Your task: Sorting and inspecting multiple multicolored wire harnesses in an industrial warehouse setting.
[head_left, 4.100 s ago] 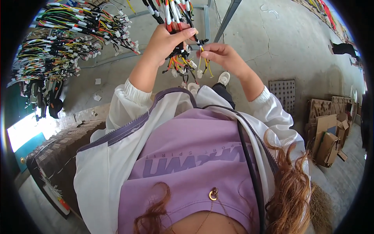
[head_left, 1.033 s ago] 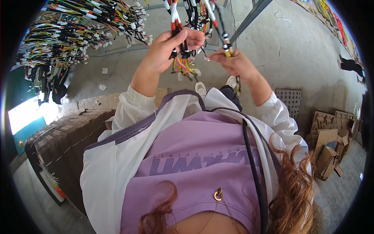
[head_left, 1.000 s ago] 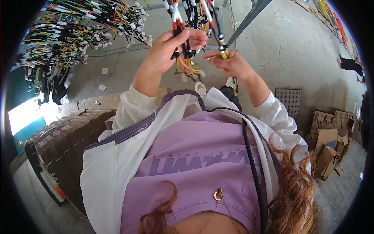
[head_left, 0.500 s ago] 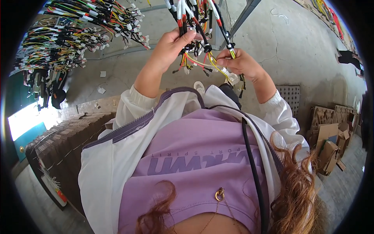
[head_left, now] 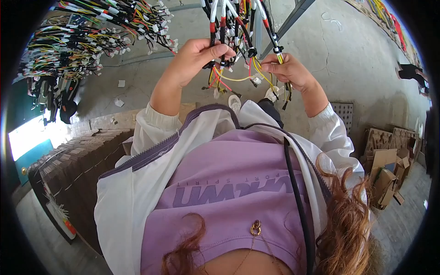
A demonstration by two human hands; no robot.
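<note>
A bundle of hanging wire harnesses (head_left: 238,32) with red, white, black and yellow leads comes down from the top of the view. My left hand (head_left: 195,57) is closed around several of these leads. My right hand (head_left: 286,71) pinches one black-and-yellow lead near its small connector, just to the right of the bundle. Loose yellow and red wires (head_left: 229,80) dangle between my two hands. Both forearms in white sleeves reach up from my body.
A large rack of many more wire harnesses (head_left: 87,41) hangs at the upper left. A dark stack of flat sheets (head_left: 73,169) stands at my left. Cardboard boxes (head_left: 389,165) lie on the concrete floor (head_left: 357,68) at right, beside a metal grate (head_left: 344,118).
Both hands stayed on the hanging wires. My right hand shifted right and slightly down along one lead, while the left hand kept its hold on the bundle.
</note>
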